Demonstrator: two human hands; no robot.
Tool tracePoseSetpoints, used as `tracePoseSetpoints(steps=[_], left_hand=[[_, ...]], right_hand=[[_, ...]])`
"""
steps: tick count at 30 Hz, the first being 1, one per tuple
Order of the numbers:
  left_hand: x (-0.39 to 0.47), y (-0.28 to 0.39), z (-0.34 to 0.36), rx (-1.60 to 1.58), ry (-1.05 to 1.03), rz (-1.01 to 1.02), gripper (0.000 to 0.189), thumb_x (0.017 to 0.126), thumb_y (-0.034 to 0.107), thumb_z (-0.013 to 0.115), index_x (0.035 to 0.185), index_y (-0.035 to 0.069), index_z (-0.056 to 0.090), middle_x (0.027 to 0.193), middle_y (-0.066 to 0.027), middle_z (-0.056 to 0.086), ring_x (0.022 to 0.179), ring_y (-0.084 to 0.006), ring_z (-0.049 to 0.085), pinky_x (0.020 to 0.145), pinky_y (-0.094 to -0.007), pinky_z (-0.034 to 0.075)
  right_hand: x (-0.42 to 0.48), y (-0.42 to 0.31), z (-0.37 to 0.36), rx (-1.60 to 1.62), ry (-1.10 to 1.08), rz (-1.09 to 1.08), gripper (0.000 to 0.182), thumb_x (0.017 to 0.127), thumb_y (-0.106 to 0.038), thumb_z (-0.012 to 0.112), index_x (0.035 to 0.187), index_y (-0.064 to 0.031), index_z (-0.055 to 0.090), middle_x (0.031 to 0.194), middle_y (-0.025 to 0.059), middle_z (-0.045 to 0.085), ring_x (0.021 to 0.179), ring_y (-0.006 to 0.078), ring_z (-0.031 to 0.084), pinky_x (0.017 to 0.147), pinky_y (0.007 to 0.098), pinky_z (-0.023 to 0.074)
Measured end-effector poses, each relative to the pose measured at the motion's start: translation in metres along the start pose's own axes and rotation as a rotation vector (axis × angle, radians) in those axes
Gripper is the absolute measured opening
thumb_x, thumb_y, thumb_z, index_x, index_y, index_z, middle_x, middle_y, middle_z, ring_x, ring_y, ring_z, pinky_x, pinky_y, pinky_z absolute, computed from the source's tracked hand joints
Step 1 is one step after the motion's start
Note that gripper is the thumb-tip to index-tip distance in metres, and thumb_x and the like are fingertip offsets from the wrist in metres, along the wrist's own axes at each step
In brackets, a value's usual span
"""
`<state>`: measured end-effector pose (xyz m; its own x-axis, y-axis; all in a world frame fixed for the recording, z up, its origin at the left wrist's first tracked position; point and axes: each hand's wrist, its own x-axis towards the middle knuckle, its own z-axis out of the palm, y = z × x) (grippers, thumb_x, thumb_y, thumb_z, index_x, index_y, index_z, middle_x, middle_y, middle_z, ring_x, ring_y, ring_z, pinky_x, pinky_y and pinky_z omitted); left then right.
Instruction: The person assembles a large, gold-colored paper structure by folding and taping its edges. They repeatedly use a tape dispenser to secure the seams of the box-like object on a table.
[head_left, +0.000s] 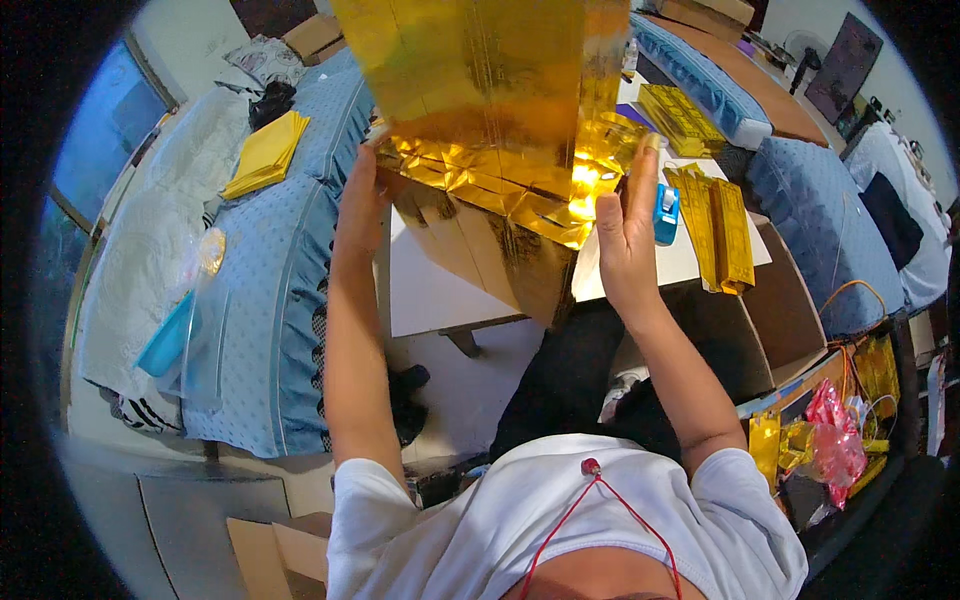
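Note:
A large, shiny gold foil bag (480, 82) stands upright before me, its creased lower edge reflecting light. My left hand (367, 191) is at its lower left corner, the fingertips partly hidden by the foil. At the lower right side is my right hand (631, 217), fingers raised against the foil, thumb apart. Below the bag, a folded gold-brown flap or panel hangs over the white tabletop (442, 277). A blue tape dispenser (666, 214) lies just right of my right hand. Folded gold foil strips (712, 225) lie farther right, with a stack of patterned gold packets (679, 120) behind.
Yellow folded sheets (267, 154) lie on the blue-covered sofa (259, 300) at left, near a light-blue basin (165, 337). An open cardboard box (784, 300) stands right of the table. Another box (281, 555) is at lower left. Foil pieces and red plastic (832, 442) lie at lower right.

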<state>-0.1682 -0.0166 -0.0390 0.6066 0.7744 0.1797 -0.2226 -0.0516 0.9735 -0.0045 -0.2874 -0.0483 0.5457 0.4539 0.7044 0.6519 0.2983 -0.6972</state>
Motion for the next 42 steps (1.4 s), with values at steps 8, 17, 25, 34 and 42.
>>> tracePoseSetpoints(steps=[8,17,25,34,42], left_hand=[[-0.085,0.014,0.044,0.153,0.231,0.171,0.053,0.1,0.039,0.049,0.143,0.011,0.043,0.141,-0.0087,0.048,0.125,-0.0193,0.048,0.107,-0.0353,0.035],[-0.074,0.054,0.045,0.448,0.112,0.27,0.052,0.099,0.027,0.055,0.142,0.001,0.042,0.132,-0.0143,0.056,0.118,-0.0224,0.055,0.101,-0.0318,0.041],[-0.065,0.061,0.06,0.545,0.026,0.29,0.027,0.099,0.015,0.054,0.118,-0.004,0.059,0.094,-0.0069,0.066,0.085,-0.0126,0.061,0.079,-0.0277,0.049],[-0.055,0.054,0.056,0.432,0.065,0.218,0.037,0.099,0.014,0.054,0.133,-0.001,0.052,0.105,-0.0049,0.064,0.088,-0.0112,0.06,0.078,-0.0264,0.052],[-0.052,0.046,0.054,0.409,0.108,0.238,0.04,0.099,0.017,0.056,0.134,-0.002,0.051,0.112,-0.0074,0.063,0.094,-0.0133,0.061,0.081,-0.0265,0.053]], right_hand=[[0.046,0.049,-0.034,0.238,-0.08,0.083,0.057,0.104,-0.04,0.036,0.142,0.0026,0.039,0.143,0.0174,0.045,0.134,0.0237,0.041,0.111,0.0318,0.0289],[0.038,0.024,-0.03,0.061,0.004,0.083,0.038,0.095,-0.025,0.059,0.123,0.0015,0.061,0.124,0.0211,0.061,0.117,0.0255,0.059,0.098,0.0322,0.0436],[0.041,0.017,-0.027,-0.034,0.063,-0.009,0.032,0.09,-0.017,0.066,0.117,0.0008,0.066,0.116,0.0224,0.065,0.122,0.03,0.056,0.098,0.0345,0.0448],[0.034,0.014,-0.025,-0.074,0.075,-0.173,0.026,0.088,-0.01,0.066,0.111,0.0026,0.067,0.113,0.0188,0.067,0.118,0.0356,0.058,0.099,0.0391,0.046],[0.038,0.015,-0.027,-0.005,0.079,-0.152,0.027,0.087,-0.01,0.066,0.111,0.0029,0.066,0.112,0.0189,0.067,0.115,0.0343,0.059,0.097,0.0391,0.0467]])
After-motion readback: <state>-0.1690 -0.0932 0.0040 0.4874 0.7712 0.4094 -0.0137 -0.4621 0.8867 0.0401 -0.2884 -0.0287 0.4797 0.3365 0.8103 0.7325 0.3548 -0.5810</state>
